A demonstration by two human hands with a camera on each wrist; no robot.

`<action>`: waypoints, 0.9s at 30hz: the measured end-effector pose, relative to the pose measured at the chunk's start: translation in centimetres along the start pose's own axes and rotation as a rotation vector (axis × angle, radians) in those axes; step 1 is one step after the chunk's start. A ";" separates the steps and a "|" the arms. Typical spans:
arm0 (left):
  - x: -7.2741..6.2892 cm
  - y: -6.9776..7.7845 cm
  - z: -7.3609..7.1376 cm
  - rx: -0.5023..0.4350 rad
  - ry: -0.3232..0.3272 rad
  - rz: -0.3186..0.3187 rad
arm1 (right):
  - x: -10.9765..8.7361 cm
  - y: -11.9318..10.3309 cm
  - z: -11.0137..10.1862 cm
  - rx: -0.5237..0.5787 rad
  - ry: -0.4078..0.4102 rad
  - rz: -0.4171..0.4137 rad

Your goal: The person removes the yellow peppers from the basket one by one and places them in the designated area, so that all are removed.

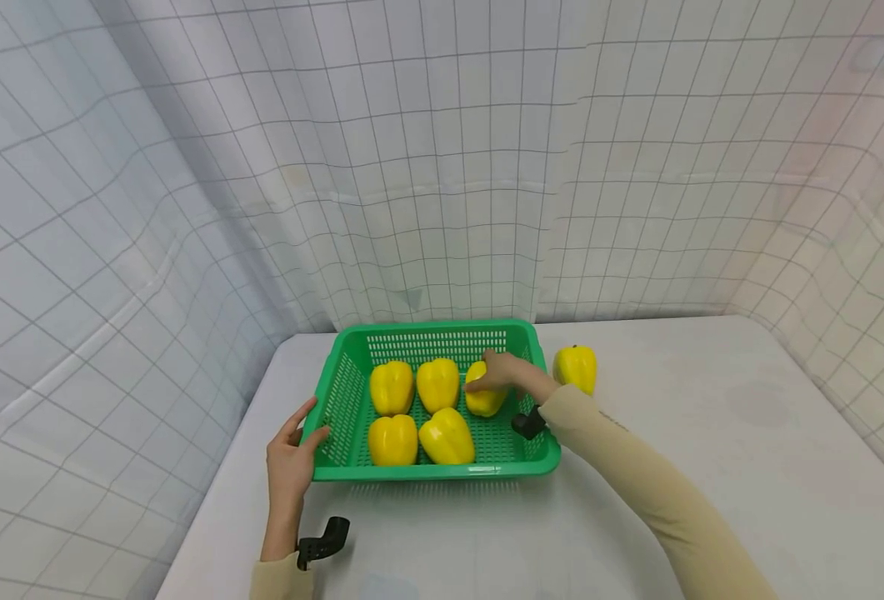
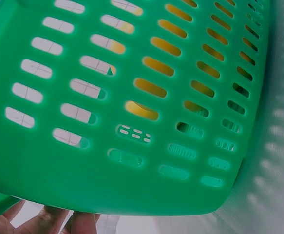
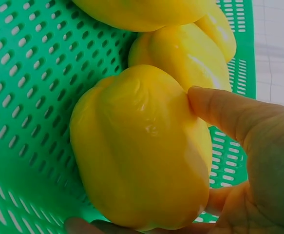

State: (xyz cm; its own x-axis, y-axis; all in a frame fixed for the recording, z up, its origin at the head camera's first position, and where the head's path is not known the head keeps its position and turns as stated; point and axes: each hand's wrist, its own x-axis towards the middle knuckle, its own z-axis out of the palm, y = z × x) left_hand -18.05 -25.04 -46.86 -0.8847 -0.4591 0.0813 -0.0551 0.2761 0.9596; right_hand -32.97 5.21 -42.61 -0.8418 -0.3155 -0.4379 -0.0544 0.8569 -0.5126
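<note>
**Fifth pepper going into the basket, one left outside**

Your right hand (image 1: 503, 372) grips a yellow pepper (image 3: 142, 151), thumb and fingers curled round it, low inside the green basket (image 1: 442, 473) at the back row's right end. Four more peppers (image 1: 419, 408) lie just to the left of your grip, two behind and two in front. Your left hand (image 1: 292, 454) holds the basket's left rim, thumb hooked over it. Beyond the basket wall, to the right of your grip, one pepper on the table (image 1: 576, 367) seems to remain.
</note>
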 end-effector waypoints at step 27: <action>-0.1 0.0 0.0 -0.005 0.003 -0.009 | 0.0 0.6 0.6 0.002 0.113 -0.179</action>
State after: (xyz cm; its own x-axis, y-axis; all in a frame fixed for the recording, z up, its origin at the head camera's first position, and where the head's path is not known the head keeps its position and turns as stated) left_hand -17.95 -24.97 -46.88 -0.8827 -0.4641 0.0740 -0.0603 0.2679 0.9616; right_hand -32.64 5.49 -43.37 -0.8736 -0.4151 -0.2541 -0.2079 0.7902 -0.5765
